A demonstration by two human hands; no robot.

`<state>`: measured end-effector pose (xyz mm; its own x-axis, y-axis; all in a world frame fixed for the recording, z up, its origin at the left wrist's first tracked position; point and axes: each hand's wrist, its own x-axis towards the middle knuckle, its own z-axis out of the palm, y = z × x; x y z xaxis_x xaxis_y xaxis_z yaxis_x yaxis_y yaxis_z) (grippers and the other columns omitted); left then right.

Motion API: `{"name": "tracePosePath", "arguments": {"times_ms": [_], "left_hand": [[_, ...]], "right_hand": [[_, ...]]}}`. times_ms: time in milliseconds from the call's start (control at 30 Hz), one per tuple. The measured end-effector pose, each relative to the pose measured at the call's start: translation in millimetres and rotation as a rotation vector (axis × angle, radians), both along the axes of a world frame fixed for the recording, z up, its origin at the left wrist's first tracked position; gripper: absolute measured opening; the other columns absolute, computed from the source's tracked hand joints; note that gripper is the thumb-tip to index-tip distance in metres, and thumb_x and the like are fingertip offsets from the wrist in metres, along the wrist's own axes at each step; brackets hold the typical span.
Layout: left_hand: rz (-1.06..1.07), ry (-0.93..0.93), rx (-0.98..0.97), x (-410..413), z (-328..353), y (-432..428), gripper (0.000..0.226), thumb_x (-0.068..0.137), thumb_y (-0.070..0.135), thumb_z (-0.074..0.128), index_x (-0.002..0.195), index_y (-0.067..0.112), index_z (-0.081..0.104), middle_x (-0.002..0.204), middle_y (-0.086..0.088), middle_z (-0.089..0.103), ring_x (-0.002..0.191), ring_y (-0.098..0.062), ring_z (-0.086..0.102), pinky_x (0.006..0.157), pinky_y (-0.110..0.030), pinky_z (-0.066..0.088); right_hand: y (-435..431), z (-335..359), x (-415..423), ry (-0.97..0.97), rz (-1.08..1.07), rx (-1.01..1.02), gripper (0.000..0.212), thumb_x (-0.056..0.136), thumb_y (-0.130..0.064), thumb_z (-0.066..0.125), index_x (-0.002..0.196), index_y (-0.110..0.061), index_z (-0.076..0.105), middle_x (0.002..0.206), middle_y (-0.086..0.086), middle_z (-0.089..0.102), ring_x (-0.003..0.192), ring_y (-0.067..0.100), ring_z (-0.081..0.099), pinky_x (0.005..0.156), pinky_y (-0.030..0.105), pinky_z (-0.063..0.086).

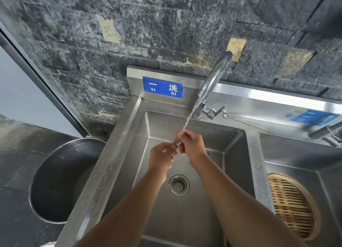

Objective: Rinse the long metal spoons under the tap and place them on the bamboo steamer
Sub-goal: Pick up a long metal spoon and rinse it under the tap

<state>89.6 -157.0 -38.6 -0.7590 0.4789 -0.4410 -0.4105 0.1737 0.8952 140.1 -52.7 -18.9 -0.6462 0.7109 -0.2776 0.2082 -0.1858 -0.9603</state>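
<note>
Water runs from the curved tap (212, 81) into the left steel sink (159, 124). Both hands meet under the stream. My right hand (191, 147) and my left hand (162, 155) pinch a thin metal spoon (176, 142) between them; only a short bright piece of it shows between the fingers. Another long metal spoon (240, 120) lies on the wet ledge behind the sinks, right of the tap base. The round bamboo steamer (292, 206) sits in the right sink and holds nothing that I can see.
The drain strainer (179, 185) is in the left sink below my hands. A large round metal bin (61, 180) stands on the floor to the left. A second tap's dark handle (325, 133) reaches over the right sink. The dark stone wall (148, 33) stands behind.
</note>
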Motion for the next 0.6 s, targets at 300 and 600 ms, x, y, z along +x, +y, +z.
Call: {"name": "tracePosePath", "arguments": {"times_ms": [300,600], "left_hand": [[-0.054,0.034,-0.005,-4,17,17,0.024,0.092,0.018,0.061,0.073,0.006,0.069,0.058,-0.002,0.058,0.040,-0.009,0.040,0.038,-0.018,0.026],[-0.177,0.167,0.082,-10,45,40,0.033,0.097,0.016,0.055,0.087,-0.014,0.062,0.064,-0.013,0.055,0.044,-0.015,0.040,0.041,-0.022,0.029]], "right_hand": [[11,10,3,0.014,-0.071,-0.211,0.034,0.104,-0.019,0.044,0.090,-0.005,0.071,0.078,0.013,0.073,0.046,0.014,0.052,0.049,0.027,0.046],[31,28,9,0.149,0.052,-0.229,0.026,0.099,-0.010,0.056,0.074,-0.008,0.061,0.055,0.011,0.056,0.049,0.022,0.046,0.052,0.030,0.035]]}}
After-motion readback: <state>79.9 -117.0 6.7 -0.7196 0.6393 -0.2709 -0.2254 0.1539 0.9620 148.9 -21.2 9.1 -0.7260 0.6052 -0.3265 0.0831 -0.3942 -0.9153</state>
